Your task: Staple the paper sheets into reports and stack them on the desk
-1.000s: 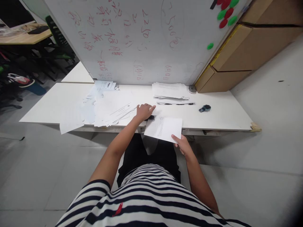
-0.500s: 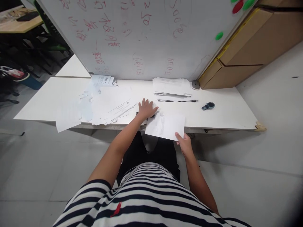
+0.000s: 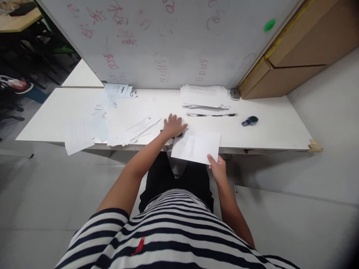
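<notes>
My right hand [image 3: 216, 169] pinches the near right corner of a white printed sheet [image 3: 196, 146] that hangs over the front edge of the white table [image 3: 275, 132]. My left hand [image 3: 173, 126] lies on the tabletop with fingers spread, covering a small black object [image 3: 179, 135] whose edges show under it. The hand rests just left of the sheet and right of a loose spread of papers [image 3: 126, 121].
A neat paper stack [image 3: 204, 96] lies at the table's back by the whiteboard [image 3: 168, 41]. A thin dark strip [image 3: 211, 114] lies before it. A dark blue clip-like object [image 3: 249, 120] is at right. Cardboard boxes [image 3: 294, 59] stand behind right. Another sheet [image 3: 78, 140] overhangs the left front edge.
The view has tilted down a little. My left hand shifted slightly and its fingers spread on the black object. My right hand keeps the sheet, moved slightly toward the table.
</notes>
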`<state>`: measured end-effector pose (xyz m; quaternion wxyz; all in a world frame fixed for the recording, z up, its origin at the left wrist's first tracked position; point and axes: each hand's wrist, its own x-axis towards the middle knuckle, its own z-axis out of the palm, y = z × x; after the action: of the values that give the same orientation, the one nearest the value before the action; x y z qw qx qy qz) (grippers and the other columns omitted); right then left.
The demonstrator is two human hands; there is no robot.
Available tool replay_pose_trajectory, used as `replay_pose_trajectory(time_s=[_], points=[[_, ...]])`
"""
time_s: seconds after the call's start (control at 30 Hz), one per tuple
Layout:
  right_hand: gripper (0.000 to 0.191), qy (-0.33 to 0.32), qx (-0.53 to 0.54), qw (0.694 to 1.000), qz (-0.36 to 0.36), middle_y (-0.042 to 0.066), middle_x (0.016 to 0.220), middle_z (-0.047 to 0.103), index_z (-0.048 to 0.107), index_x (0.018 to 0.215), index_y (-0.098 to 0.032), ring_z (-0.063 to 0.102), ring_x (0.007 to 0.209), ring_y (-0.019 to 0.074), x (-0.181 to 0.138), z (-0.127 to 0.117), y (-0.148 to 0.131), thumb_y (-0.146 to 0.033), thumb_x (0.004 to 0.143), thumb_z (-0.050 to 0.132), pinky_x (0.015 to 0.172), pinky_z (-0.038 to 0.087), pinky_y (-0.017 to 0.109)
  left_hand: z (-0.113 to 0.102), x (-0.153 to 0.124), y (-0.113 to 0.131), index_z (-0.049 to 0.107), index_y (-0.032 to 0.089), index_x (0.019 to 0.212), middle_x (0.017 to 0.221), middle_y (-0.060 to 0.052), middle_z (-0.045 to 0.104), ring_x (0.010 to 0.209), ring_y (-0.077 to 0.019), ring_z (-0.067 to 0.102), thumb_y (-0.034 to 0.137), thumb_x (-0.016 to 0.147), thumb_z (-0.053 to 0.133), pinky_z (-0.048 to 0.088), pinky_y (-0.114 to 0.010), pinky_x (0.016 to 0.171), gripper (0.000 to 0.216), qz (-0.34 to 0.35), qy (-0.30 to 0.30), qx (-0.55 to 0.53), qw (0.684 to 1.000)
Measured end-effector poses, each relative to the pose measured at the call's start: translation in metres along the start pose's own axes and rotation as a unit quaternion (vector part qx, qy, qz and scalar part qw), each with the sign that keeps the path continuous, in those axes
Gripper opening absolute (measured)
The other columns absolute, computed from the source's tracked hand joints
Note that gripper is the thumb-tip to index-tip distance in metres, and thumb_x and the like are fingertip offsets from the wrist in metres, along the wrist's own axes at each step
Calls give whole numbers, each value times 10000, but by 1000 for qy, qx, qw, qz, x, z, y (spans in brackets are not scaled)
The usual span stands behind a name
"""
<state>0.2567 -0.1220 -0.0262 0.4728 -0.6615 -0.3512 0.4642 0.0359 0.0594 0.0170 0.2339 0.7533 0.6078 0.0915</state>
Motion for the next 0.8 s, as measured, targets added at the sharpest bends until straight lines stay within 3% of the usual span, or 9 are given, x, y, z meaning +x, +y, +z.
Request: replay_pose_trajectory(time_s=[0.13,0.27,0.37,0.47,0.57,0.63,0.8], points=[[421,-7,-12,1000,-12,-6,628,550,651,920,-149,413,486,102,-5,1,-3,-530,742,642,420,361,243,-16,-3,-12,482,232,1326,1496,-98,367,1438,-329,155,648,870,391,175,-538,1132,624,12,7,-142,990],[387,-7,-18,1000,-21,-27,574,500,629,863,-161,404,468,106,-9,2,-4,-532,755,627,430,354,249,-21,-11,-22,526,241,1242,1379,-75,516,1285,-212,458,578,927,326,405,-377,1015,502,17,110,-340,934],[365,6,-35,999,-40,-41,523,454,612,805,-167,407,459,115,-12,4,-6,-530,771,606,446,357,256,-22,-21,-23,552,191,1145,1198,-109,631,1100,-179,592,529,964,211,468,-350,903,513,-16,213,-392,895],[358,17,-43,998,-45,-44,518,447,609,795,-164,406,457,117,-18,1,-15,-522,780,591,452,355,255,-22,-37,-26,586,186,1069,1094,-99,656,1059,-185,596,495,975,208,434,-353,939,497,35,295,-289,910],[374,35,-84,994,-62,-30,547,490,632,815,-152,428,487,124,-31,-11,-33,-520,794,571,481,369,256,-14,-56,-36,610,206,1079,1109,-78,650,1095,-229,560,484,939,371,396,-379,976,392,131,214,-100,963],[384,45,-141,985,-88,-19,564,522,657,846,-146,457,523,135,-41,-22,-49,-517,807,563,516,381,260,-6,-65,-43,611,205,1098,1122,-83,640,1106,-260,539,487,898,470,393,-396,967,373,160,151,-6,975],[359,87,-179,971,-137,-22,559,530,677,812,-150,478,536,130,-55,-42,-78,-499,804,596,525,380,255,9,-67,-49,602,209,1107,1081,-82,636,1060,-265,532,473,901,498,398,-386,914,351,133,152,39,979]])
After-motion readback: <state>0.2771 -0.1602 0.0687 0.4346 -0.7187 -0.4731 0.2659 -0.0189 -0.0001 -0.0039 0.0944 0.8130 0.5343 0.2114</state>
